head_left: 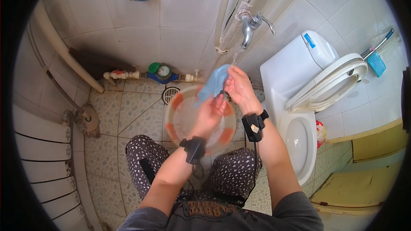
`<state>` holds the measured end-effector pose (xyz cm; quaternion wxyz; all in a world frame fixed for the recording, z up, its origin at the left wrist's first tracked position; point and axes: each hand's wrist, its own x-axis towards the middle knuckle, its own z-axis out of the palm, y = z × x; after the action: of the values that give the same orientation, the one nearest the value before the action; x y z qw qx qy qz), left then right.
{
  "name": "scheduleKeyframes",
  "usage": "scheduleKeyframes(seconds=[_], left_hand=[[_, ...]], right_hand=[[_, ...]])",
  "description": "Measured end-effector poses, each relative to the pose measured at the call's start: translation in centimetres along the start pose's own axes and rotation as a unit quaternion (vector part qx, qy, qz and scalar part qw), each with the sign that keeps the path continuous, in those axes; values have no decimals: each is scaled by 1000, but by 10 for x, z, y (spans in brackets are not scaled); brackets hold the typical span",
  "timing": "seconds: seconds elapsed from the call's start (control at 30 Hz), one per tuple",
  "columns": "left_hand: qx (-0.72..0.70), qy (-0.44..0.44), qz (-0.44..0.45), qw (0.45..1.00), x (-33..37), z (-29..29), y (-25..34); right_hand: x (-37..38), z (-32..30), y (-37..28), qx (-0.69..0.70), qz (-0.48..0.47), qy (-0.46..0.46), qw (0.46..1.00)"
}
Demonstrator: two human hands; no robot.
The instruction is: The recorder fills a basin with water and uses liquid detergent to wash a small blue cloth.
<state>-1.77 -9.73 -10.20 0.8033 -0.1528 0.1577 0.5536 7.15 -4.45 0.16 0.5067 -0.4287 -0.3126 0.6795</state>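
My left hand (209, 113) and my right hand (239, 87) both grip a light blue cloth (212, 83), held up between them over a round basin (177, 122) with orange patches on its rim. A metal tap (250, 25) on the tiled wall runs a thin stream of water down onto the cloth's top edge. The basin stands on the floor in front of my knees and holds water. Each wrist wears a black strapped device.
A white toilet (299, 102) with its lid raised stands close on the right. A floor drain (170, 94) and a water meter (162, 72) with pipes lie behind the basin. A radiator (40, 154) lines the left wall. A yellow step (364, 179) sits at the right.
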Motion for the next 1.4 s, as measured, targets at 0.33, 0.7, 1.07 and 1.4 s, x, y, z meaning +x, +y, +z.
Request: scheduleKeyframes(seconds=[0.33,0.7,1.07,1.4], left_hand=[[4,22,-89,996,-6,8,-21],[43,39,-78,995,-11,7,-20],[109,80,10,991,-18,16,-25],[-15,3,39,999,9,53,4]], right_hand=[[13,-5,-16,-29,-60,-45,997],[10,0,-33,-139,-37,-50,988],[14,1,-24,-343,-130,-11,930],[-13,14,-9,-527,-190,-39,827]])
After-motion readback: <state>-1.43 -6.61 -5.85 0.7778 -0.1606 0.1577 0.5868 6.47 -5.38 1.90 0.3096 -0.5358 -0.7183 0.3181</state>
